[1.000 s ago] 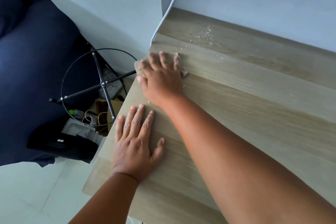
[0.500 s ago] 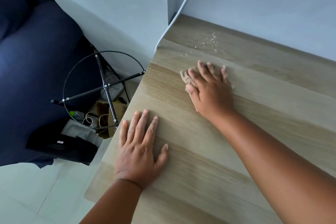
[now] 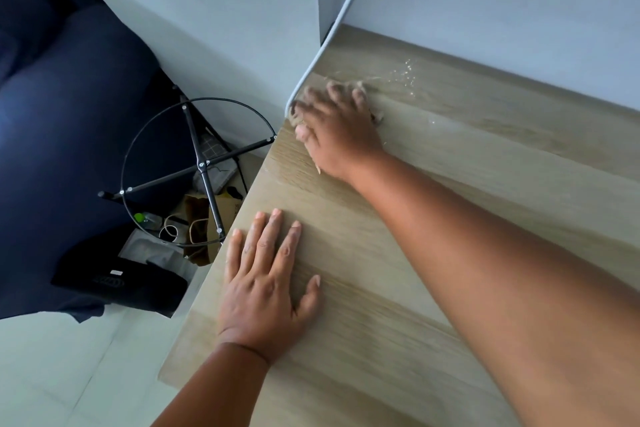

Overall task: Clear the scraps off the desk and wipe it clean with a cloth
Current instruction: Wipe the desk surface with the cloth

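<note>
The head camera, the only view, looks down on a light wood-grain desk [image 3: 450, 218] that fills the right and lower part of the frame. The right hand [image 3: 337, 133] is stretched out to the far left corner of the desk, at about 12 o'clock from the person, fingers spread flat and blurred with motion, pressing a beige cloth [image 3: 298, 114] onto the surface. Only small bits of the cloth show at the hand's left edge and at its right; the hand covers the rest. The fingers look straight rather than curled round it, so the hand pushes the cloth and does not clutch it.

The left hand [image 3: 265, 291] lies palm-down and flat on the desk close to the left edge, fingers extended, holding nothing; it appears to brace the body.

A scatter of pale crumbs [image 3: 403, 74] lies near the back wall, at roughly 2 o'clock from the right hand and just beyond its fingertips. The right hand is by far the nearer one. Judging by this, the next sweep would need to run from the corner toward 2 o'clock, along the back edge, to gather them.

A white cable [image 3: 329, 45] runs down the wall to the desk corner, touching or nearly touching the cloth. Off the desk at 9 o'clock stands a black wire-ring stand [image 3: 199, 166].
</note>
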Motion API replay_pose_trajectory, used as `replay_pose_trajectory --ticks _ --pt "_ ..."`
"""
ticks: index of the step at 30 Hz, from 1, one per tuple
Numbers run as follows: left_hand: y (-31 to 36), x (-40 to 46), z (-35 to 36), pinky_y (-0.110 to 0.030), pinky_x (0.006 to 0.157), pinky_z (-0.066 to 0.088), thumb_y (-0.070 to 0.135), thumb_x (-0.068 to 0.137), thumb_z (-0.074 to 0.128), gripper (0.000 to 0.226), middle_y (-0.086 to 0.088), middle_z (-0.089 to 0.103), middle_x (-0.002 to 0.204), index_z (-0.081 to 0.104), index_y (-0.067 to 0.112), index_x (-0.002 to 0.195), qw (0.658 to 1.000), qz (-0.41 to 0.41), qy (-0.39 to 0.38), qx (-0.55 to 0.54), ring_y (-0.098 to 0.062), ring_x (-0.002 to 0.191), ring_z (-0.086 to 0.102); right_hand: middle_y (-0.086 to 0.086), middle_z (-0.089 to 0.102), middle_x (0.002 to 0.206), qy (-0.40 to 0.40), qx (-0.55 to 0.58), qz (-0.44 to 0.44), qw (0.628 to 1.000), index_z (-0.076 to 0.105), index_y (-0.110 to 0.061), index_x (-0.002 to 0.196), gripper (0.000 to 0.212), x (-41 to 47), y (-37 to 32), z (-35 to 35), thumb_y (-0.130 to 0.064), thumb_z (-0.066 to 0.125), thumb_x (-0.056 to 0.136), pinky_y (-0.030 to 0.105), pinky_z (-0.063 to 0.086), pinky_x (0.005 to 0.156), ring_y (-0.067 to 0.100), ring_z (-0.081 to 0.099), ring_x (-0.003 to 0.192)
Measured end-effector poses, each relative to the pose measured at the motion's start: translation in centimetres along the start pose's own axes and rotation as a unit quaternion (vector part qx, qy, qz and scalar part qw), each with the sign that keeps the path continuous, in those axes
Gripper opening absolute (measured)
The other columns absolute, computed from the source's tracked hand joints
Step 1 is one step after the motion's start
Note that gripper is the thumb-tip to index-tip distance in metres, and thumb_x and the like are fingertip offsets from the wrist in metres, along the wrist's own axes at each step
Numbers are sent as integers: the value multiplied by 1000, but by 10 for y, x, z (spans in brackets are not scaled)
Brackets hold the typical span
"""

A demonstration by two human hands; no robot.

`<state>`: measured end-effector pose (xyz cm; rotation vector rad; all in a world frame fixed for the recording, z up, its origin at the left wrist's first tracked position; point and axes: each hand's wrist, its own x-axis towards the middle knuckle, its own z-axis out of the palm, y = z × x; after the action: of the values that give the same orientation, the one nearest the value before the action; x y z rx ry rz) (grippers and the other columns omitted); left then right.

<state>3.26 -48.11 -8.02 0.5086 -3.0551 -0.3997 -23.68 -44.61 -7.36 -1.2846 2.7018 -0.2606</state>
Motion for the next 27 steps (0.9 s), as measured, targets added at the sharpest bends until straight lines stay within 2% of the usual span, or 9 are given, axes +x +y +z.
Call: replay_pose_trajectory --ticks 3,5,7,10,13,15,22,24,27 --pt "-1 1 0 -58 126 17 60 92 47 77 -5 25 169 40 19 158 1000 1 -3 -2 -22 160 9 -4 25 169 -40 25 -116 992 40 -29 155 52 -43 12 1 -47 39 106 55 1 127 28 13 158" --pt "-1 1 0 -58 126 16 60 93 46 77 -5 24 170 38 20 158 1000 3 -9 2 -22 160 8 -6 26 168 -47 15 -152 987 41 -29 155 53 -71 33 -1 -49 41 106 51 1 128 23 14 158" --pt "0 1 0 -59 126 17 60 93 45 78 -5 23 170 37 20 159 1000 1 -13 2 -23 160 7 -6 27 167 -42 -5 -142 989 40 -29 156 55 -87 54 -6 -51 38 106 52 4 128 22 16 158" --pt "1 1 -1 -59 125 18 60 93 46 77 -5 24 170 38 20 158 1000 -1 -10 -5 -23 160 8 -5 28 168 -15 -8 -56 998 39 -28 156 55 -83 58 -7 -49 38 106 56 9 127 23 18 157" --pt "1 2 -2 -59 125 18 60 93 47 77 -5 26 169 40 20 158 1000 -1 -8 -8 -23 160 10 -3 33 166 19 0 51 999 46 -26 152 53 -59 27 -1 -46 39 104 61 8 124 31 22 156" --pt "0 1 -1 -59 125 19 59 92 47 77 -5 26 169 40 20 158 1000 -2 -6 -6 -22 160 11 -2 33 166 21 10 79 997 48 -28 149 50 -43 0 2 -46 39 103 64 5 123 35 20 155" --pt "-2 2 4 -60 124 20 58 91 48 77 -10 31 167 47 13 153 1000 1 -8 6 -23 160 11 0 38 163 -10 50 -119 992 57 -27 141 41 -55 -71 22 -38 48 103 59 6 124 31 22 156" --pt "-1 1 3 -60 124 20 59 91 48 76 -8 30 168 45 17 154 1000 4 -9 6 -23 160 11 0 38 164 -9 61 -124 990 55 -24 145 45 -67 -52 18 -40 50 103 55 7 125 28 25 155" --pt "-2 0 3 -60 124 20 59 92 49 75 -5 26 169 42 21 156 1000 9 -5 1 -23 160 11 0 35 165 -7 31 -71 997 49 -24 151 52 -78 -6 10 -45 46 103 54 9 126 26 25 155"
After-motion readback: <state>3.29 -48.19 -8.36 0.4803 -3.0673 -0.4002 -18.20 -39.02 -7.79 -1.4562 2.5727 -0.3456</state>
